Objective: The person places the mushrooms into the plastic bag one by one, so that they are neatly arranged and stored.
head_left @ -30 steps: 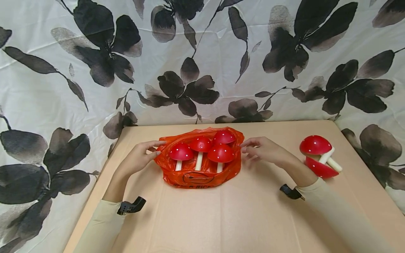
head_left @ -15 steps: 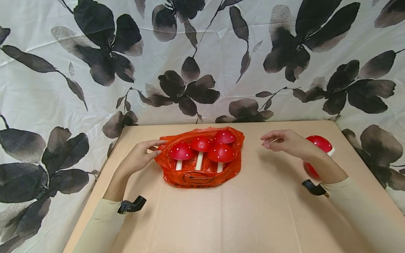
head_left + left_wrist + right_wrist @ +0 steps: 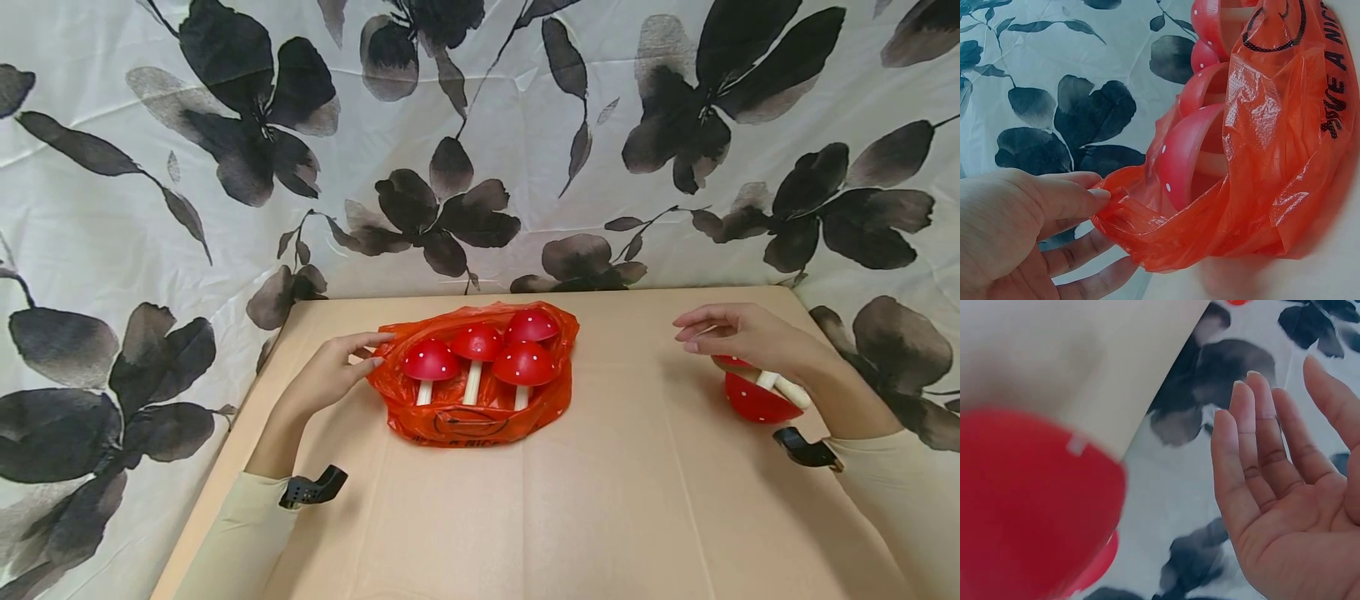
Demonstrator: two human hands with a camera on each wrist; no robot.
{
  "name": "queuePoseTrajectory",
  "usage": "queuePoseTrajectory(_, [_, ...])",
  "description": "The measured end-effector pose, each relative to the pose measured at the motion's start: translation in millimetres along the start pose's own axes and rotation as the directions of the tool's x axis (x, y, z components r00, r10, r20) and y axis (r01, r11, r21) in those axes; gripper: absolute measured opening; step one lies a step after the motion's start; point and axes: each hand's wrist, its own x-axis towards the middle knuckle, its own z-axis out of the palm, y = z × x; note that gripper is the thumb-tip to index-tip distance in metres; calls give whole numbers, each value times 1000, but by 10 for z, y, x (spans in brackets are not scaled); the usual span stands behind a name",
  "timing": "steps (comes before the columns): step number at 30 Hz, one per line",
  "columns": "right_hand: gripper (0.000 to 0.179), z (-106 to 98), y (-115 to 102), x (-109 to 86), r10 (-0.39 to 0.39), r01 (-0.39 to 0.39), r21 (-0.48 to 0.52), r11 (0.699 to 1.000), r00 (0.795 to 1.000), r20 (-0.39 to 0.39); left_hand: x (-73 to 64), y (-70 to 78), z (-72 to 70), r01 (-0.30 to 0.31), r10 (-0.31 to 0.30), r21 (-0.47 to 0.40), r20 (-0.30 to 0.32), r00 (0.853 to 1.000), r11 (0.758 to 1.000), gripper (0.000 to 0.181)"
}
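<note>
Where the left hand (image 3: 333, 371) is: at the left edge of a crinkled red-orange plastic bag (image 3: 408, 425), thumb and finger pinching the thin film, the other fingers extended close to it.

Right hand (image 3: 738, 333): well apart from the left, raised over the right side of the table, fingers extended and slightly bent, thumb separate from them, palm bare in its wrist view.

Bag: near the far edge of the pale wood-toned table (image 3: 600, 500), left of its middle, mouth spread wide; black lettering and a curved black line run across its front.

Bagged mushrooms: four glossy red domed caps with white dots on cream stems, upright; one at the left (image 3: 431, 358), one in the middle (image 3: 477, 342), and two at the right, the nearer (image 3: 525, 367) partly overlapping the farther (image 3: 531, 323).

Loose mushrooms: two of the same kind lying tipped beneath the right hand, the nearer cap (image 3: 761, 402) plain to see, the farther (image 3: 731, 361) mostly hidden.

Sleeves and wrists: cream sleeves (image 3: 240, 533), each with a black wrist device (image 3: 313, 487).

Backdrop: white cloth (image 3: 540, 142) printed with dark grey flowers.
</note>
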Motion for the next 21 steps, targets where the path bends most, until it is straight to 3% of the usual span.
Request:
queuePoseTrajectory(6, [41, -146, 214, -111, -42, 41, -32, 999, 998, -47, -10, -8, 4, 14, -14, -1, 6, 1000, 1000, 40])
queuePoseTrajectory(14, [46, -310, 419, -259, 39, -41, -101, 994, 999, -29, -14, -11, 4, 21, -21, -3, 2, 1000, 1000, 40])
queuePoseTrajectory(21, [43, -404, 667, -326, 31, -37, -156, 987, 999, -41, -15, -7, 6, 12, -12, 6, -9, 1000, 1000, 41])
